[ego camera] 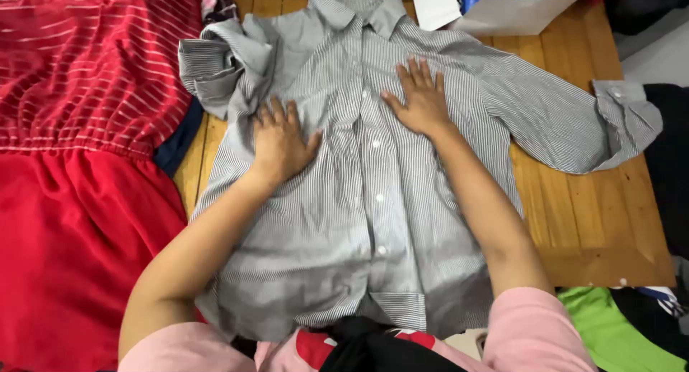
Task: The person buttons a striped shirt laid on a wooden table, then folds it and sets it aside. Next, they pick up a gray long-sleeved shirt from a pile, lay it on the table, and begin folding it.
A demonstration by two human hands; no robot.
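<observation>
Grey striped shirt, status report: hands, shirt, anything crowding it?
Left hand and right hand flat on the shirt front, fingers spread. Grey striped shirt buttoned, face up on wooden table. Left sleeve bunched; red dress alongside.

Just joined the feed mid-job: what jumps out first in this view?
A grey striped button-up shirt lies spread face-up across the wooden table, with the left hand and right hand pressed flat on its chest. A big red garment fills the left side.
</observation>
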